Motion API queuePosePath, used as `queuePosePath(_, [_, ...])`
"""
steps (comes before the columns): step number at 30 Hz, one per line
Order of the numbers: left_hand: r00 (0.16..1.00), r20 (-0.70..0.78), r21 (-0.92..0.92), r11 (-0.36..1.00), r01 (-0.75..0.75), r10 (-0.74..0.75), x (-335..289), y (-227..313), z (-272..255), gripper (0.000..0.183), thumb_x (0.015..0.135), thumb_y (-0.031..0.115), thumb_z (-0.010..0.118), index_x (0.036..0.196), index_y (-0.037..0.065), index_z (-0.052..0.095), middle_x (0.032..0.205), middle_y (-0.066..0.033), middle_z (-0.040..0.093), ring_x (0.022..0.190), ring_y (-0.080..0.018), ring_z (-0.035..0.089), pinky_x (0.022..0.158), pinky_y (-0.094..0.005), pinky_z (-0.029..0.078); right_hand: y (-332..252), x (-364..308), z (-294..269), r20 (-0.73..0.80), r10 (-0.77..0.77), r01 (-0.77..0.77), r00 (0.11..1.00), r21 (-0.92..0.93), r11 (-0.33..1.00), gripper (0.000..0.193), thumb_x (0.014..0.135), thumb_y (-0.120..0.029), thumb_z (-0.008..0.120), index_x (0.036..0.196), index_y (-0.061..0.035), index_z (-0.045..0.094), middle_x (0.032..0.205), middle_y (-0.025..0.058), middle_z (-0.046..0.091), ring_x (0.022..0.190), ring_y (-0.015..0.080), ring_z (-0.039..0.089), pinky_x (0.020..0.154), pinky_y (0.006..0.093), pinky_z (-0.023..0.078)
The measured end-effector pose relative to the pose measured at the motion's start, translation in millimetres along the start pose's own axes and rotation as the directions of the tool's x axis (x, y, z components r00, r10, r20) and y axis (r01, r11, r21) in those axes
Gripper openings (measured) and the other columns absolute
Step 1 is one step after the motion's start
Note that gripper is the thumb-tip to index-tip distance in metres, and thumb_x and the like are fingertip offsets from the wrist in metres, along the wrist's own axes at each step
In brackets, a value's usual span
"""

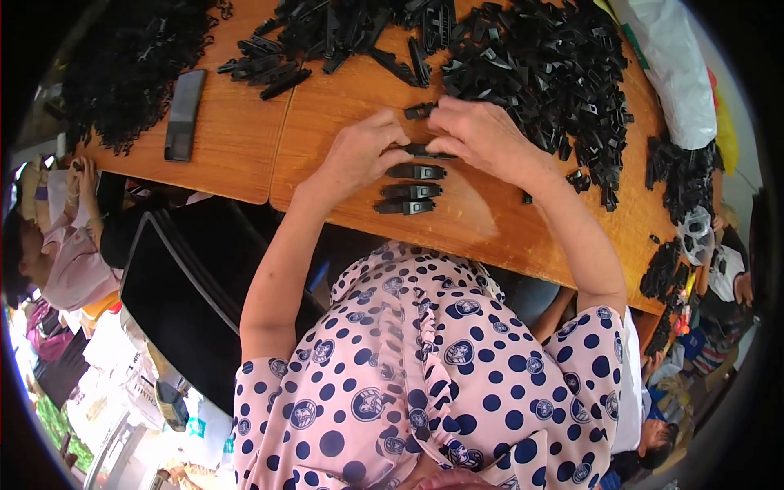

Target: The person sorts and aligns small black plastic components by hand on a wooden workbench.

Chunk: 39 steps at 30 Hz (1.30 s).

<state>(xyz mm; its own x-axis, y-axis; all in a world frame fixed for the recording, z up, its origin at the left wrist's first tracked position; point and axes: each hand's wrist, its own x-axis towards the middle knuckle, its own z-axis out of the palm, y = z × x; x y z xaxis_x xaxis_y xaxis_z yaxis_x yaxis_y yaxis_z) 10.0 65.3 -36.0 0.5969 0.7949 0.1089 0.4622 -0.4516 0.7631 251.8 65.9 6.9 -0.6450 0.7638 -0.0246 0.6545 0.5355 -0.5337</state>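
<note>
My left hand [359, 151] and my right hand [482, 135] meet over a wooden table [343, 106], both closed on one long black plastic part [429, 152] held between the fingertips. Just below it, three similar black parts lie in a row on the table: one [416, 171], another [411, 191] and a third [404, 207]. A small black piece [419, 110] rests just above my hands. A big heap of black plastic parts [547, 65] lies right beside my right hand.
More black parts [327, 33] are piled at the top middle and at the far left [131, 57]. A dark phone [184, 114] lies flat at left. A white plastic bag [674, 65] sits at right. Other people sit at the left [57, 245] and right [727, 278] edges.
</note>
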Motion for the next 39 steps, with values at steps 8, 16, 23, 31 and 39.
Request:
queuePosePath(8, [0.96,-0.267,0.281,0.96,-0.011,0.089,73.2,-46.9,-19.4,0.03,0.095,0.028,0.068,0.112,0.004,0.065,0.093,-0.0142,0.067,0.085,-0.0323,0.067,0.073,-0.042,0.053,18.1,37.5,40.8,-0.229,-0.266,0.106,0.936,-0.539,0.836,0.028,0.08,0.0,0.064,0.107,-0.0015,0.061,0.112,0.0116,0.057,0.097,0.0283,0.067,0.077,0.036,0.06])
queuePosePath(16, [0.961,-0.252,0.396,0.893,0.213,-0.117,51.2,-24.6,-2.3,0.028,0.091,0.022,0.072,0.109,0.004,0.059,0.101,-0.0148,0.064,0.089,-0.0363,0.065,0.079,-0.045,0.052,61.5,10.5,10.6,-0.46,0.17,-0.138,0.871,0.103,0.985,0.026,0.087,-0.012,0.071,0.109,-0.0074,0.058,0.098,0.0097,0.065,0.085,0.0266,0.068,0.076,0.0399,0.056])
queuePosePath(23, [0.986,-0.162,0.279,0.96,0.008,0.039,16.0,-9.6,3.0,0.032,0.086,0.013,0.072,0.115,0.007,0.06,0.104,-0.0128,0.065,0.102,-0.0333,0.062,0.087,-0.0428,0.051,45.4,-5.8,39.7,-0.306,0.202,-0.099,0.93,0.321,0.942,0.023,0.086,-0.013,0.073,0.101,-0.0042,0.059,0.091,0.0102,0.063,0.085,0.0273,0.063,0.076,0.0393,0.052])
queuePosePath(31, [0.943,-0.309,0.364,0.931,-0.002,0.123,8.4,-8.6,1.0,0.023,0.086,0.01,0.071,0.108,0.004,0.066,0.112,-0.0078,0.063,0.103,-0.0303,0.058,0.087,-0.0396,0.05,35.6,-13.2,27.3,-0.271,0.018,-0.135,0.962,-0.418,0.899,0.027,0.084,-0.016,0.074,0.106,-0.0054,0.061,0.107,0.0106,0.061,0.101,0.0292,0.062,0.082,0.0379,0.055])
queuePosePath(39, [0.968,-0.199,0.286,0.954,-0.089,0.15,9.4,-23.8,-4.1,0.018,0.082,0.01,0.074,0.098,0.005,0.068,0.094,-0.0065,0.062,0.094,-0.0289,0.06,0.082,-0.0387,0.05,18.0,2.0,16.6,-0.3,-0.046,-0.002,0.953,-0.16,0.987,0.023,0.087,-0.017,0.073,0.104,-0.0052,0.063,0.097,0.0109,0.062,0.085,0.0314,0.066,0.073,0.0395,0.056])
